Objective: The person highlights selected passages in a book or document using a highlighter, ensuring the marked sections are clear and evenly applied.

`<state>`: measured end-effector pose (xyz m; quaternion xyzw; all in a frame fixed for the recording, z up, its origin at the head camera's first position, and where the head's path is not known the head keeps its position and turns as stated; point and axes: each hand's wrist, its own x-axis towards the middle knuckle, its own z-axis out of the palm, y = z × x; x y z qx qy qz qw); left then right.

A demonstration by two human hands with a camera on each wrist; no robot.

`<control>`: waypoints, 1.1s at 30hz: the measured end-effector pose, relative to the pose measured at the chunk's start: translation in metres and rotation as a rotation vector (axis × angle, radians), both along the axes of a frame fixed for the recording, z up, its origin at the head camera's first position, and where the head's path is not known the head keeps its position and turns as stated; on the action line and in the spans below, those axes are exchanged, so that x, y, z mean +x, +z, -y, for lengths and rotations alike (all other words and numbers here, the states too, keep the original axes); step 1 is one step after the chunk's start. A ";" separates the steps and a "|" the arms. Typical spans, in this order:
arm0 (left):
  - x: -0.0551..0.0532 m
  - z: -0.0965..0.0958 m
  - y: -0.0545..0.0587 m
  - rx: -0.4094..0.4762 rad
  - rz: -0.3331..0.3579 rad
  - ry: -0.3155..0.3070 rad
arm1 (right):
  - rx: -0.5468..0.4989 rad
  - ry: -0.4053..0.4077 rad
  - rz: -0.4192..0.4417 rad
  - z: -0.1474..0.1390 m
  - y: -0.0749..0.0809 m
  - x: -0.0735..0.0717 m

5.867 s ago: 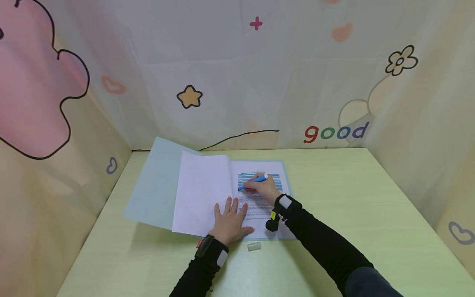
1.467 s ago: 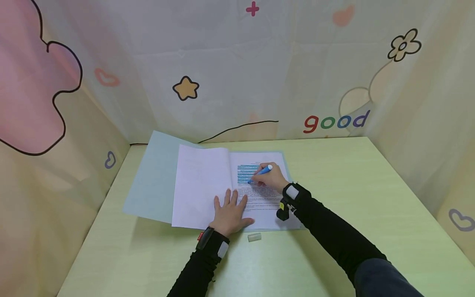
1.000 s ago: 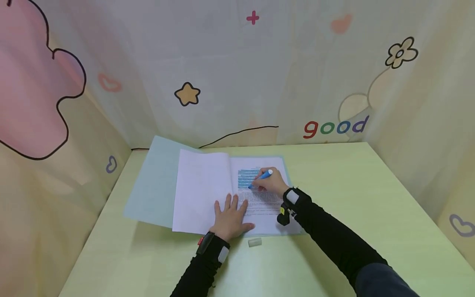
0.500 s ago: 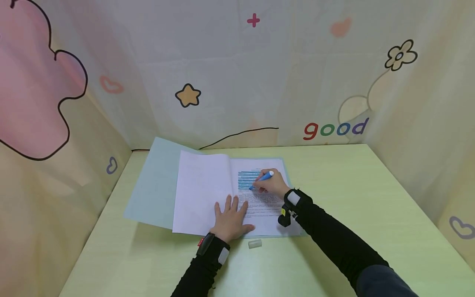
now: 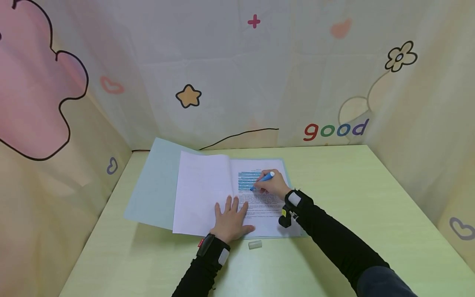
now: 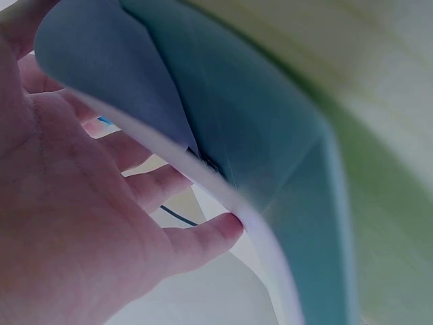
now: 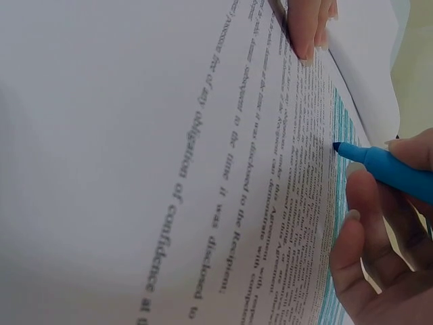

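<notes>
My right hand (image 5: 273, 184) pinches a blue highlighter (image 7: 396, 172), its dark tip on the printed page (image 5: 259, 226). Blue bands (image 5: 248, 180) cover the upper lines of text; the lower lines are plain black print. My left hand (image 5: 229, 222) lies with fingers spread near the fold, across the turned white page (image 5: 202, 194) and the printed one. In the left wrist view, the left fingers (image 6: 206, 240) press against the paper's edge. The sheets sit in an open pale blue folder (image 5: 154, 194), whose cover leans out to the left.
A small whitish cap (image 5: 255, 244) lies on the table (image 5: 371, 231) just in front of the folder. A printed curtain (image 5: 237, 74) surrounds the table at the back and sides. Each wrist wears a black strap with a camera.
Blue bands were above the tip earlier too. Over the last second and a half my right hand has slid the highlighter slightly rightward along a line. My left hand has stayed in place.
</notes>
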<state>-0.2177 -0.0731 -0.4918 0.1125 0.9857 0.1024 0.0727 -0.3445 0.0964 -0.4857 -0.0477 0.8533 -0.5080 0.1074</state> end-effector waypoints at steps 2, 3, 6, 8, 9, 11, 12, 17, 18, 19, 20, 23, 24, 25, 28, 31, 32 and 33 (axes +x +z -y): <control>0.000 0.000 -0.001 0.002 0.002 0.002 | 0.002 0.001 -0.003 -0.001 -0.001 0.000; 0.000 0.000 -0.001 0.005 0.004 0.003 | -0.001 0.003 -0.007 -0.001 -0.001 0.000; 0.000 -0.001 -0.002 0.007 0.010 0.005 | -0.001 0.005 -0.021 -0.003 -0.002 0.000; 0.000 -0.001 -0.002 0.010 0.009 0.006 | 0.002 0.007 -0.033 -0.004 -0.003 0.000; 0.000 -0.001 -0.002 0.011 0.008 0.005 | 0.002 0.006 -0.036 -0.004 -0.003 0.000; 0.001 0.000 -0.002 0.011 0.004 0.004 | 0.011 0.006 -0.043 -0.005 -0.003 0.000; 0.001 0.000 -0.002 0.011 0.003 0.003 | 0.014 0.007 -0.047 -0.005 -0.003 0.000; 0.001 -0.001 0.001 0.011 0.007 -0.001 | 0.007 0.011 -0.048 -0.006 -0.003 -0.001; 0.001 -0.001 0.001 0.010 0.010 -0.002 | 0.003 0.013 -0.049 -0.006 -0.003 -0.001; 0.001 0.000 0.002 0.010 0.008 -0.002 | 0.001 0.015 -0.049 -0.007 -0.003 -0.002; 0.001 0.000 0.002 0.010 0.008 -0.002 | -0.001 0.017 -0.051 -0.007 -0.003 -0.002; 0.001 0.000 0.002 0.007 0.010 -0.002 | -0.003 0.022 -0.056 -0.008 -0.003 -0.002; 0.001 0.000 0.003 0.007 0.010 -0.002 | -0.004 0.023 -0.056 -0.008 -0.003 -0.002; 0.001 0.000 0.003 0.008 0.009 -0.002 | -0.004 0.023 -0.057 -0.008 -0.003 -0.002; 0.001 0.000 0.004 0.013 0.013 -0.001 | -0.009 0.023 -0.056 -0.010 -0.003 -0.002; 0.001 0.000 0.003 0.019 0.011 -0.002 | -0.003 0.024 -0.059 -0.011 -0.003 -0.001; 0.002 0.000 0.003 0.020 0.010 -0.003 | 0.000 0.023 -0.060 -0.012 -0.003 -0.001; 0.002 0.000 0.003 0.022 0.006 -0.004 | 0.005 0.023 -0.064 -0.012 -0.003 -0.001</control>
